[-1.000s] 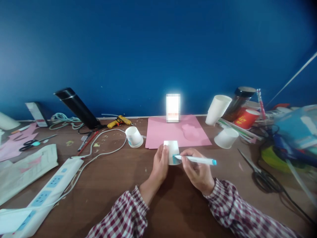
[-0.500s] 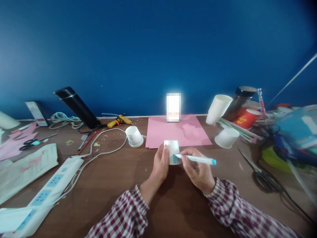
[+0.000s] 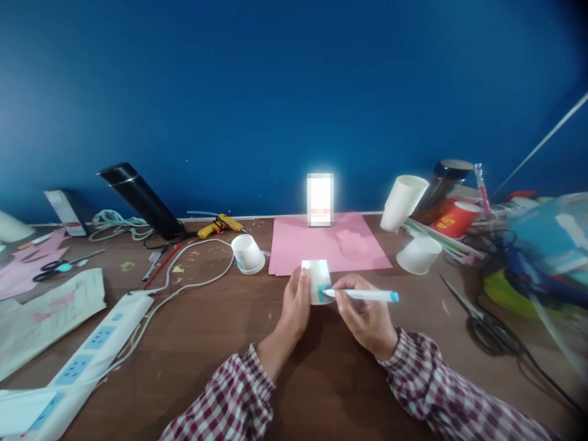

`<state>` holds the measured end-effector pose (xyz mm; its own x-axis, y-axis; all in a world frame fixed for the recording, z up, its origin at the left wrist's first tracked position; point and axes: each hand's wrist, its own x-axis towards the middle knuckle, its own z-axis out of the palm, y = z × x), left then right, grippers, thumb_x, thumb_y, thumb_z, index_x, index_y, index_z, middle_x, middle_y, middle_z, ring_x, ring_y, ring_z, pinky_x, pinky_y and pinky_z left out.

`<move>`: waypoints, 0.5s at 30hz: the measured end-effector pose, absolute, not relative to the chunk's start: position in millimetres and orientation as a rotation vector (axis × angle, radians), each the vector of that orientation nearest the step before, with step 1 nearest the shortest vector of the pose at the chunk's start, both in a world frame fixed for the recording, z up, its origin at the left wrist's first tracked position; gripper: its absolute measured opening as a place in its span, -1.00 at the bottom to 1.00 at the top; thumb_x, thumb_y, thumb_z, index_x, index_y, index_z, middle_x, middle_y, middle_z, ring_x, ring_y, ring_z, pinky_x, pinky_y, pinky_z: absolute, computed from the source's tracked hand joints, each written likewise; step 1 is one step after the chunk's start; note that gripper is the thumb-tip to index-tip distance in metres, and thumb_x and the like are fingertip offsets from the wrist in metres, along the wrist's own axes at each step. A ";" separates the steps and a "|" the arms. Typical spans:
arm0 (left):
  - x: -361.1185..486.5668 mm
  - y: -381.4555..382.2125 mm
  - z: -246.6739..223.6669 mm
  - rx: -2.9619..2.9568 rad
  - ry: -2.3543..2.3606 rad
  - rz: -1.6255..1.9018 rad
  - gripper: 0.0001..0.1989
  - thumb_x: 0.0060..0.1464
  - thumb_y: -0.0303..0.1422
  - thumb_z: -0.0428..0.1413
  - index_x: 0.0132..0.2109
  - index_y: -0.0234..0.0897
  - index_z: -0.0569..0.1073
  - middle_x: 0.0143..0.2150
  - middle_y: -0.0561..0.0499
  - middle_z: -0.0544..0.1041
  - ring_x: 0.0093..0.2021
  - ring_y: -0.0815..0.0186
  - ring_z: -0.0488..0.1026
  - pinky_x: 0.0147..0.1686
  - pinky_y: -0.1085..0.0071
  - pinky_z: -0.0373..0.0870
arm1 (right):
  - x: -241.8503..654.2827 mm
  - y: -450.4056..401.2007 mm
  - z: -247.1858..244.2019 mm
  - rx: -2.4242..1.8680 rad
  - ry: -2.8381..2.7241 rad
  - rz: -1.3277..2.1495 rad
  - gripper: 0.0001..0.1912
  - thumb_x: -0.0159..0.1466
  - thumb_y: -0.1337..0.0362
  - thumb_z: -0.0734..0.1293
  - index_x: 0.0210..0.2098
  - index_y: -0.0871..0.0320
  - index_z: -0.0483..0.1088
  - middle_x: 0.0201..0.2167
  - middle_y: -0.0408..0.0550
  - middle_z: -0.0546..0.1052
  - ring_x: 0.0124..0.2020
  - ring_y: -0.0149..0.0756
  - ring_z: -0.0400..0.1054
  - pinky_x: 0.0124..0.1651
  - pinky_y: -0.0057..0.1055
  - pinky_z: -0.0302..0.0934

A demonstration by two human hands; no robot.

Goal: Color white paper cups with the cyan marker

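Observation:
My left hand [image 3: 296,300] is closed on a white paper cup [image 3: 315,274], thumb on the side facing me. The cup is held upside down, its wider end low, with a blue patch coloured near that end. In my right hand [image 3: 365,315] is a white marker pen [image 3: 365,294] with a light-blue end, pinched between thumb and fingers. Its tip meets the cup at the blue patch. The far fingers of my left hand are hidden behind the cup. Behind the cup lies pink paper [image 3: 298,245].
A white paper cup [image 3: 247,251] with a blue rim stands left; another paper cup [image 3: 419,254] and a tilted cup stack [image 3: 402,202] are right. Large scissors [image 3: 487,327] lie right. A power strip [image 3: 87,355], cable and glue gun [image 3: 220,225] are left. A glowing phone-like screen [image 3: 320,199] stands behind.
The blue patch on the cup looks wider. The marker tip has shifted slightly down across it, and the whole view has moved a little.

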<state>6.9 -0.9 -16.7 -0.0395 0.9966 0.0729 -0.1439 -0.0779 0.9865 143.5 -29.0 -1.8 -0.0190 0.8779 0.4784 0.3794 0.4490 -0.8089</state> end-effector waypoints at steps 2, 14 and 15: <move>5.7 -0.5 -17.2 1.156 1.080 1.347 -0.65 0.18 -0.10 -0.06 -0.35 -0.29 0.39 -0.44 0.03 0.35 -0.44 0.37 0.22 -0.40 0.42 0.21 | 143.4 -28.4 -0.1 -1.126 -1.574 0.526 -0.94 0.24 0.34 0.25 -0.35 0.16 0.35 -0.48 -0.12 0.43 -0.53 -0.41 0.30 -0.50 -0.51 0.21; 7.8 1.5 -18.4 1.035 1.074 1.417 -0.68 0.13 -0.09 0.01 -0.43 -0.24 0.35 -0.48 0.05 0.29 -0.48 0.36 0.19 -0.47 0.41 0.20 | 143.4 -25.2 2.9 -1.154 -1.568 0.558 -0.90 0.24 0.33 0.22 -0.40 0.16 0.33 -0.59 -0.18 0.35 -0.64 -0.47 0.18 -0.62 -0.55 0.07; 8.3 1.8 -18.5 1.009 1.080 1.433 -0.67 0.12 -0.09 0.02 -0.42 -0.24 0.37 -0.48 0.03 0.31 -0.47 0.35 0.21 -0.46 0.41 0.22 | 143.5 -25.1 2.6 -1.162 -1.557 0.548 -0.90 0.24 0.33 0.22 -0.40 0.16 0.33 -0.59 -0.19 0.34 -0.64 -0.47 0.17 -0.62 -0.55 0.07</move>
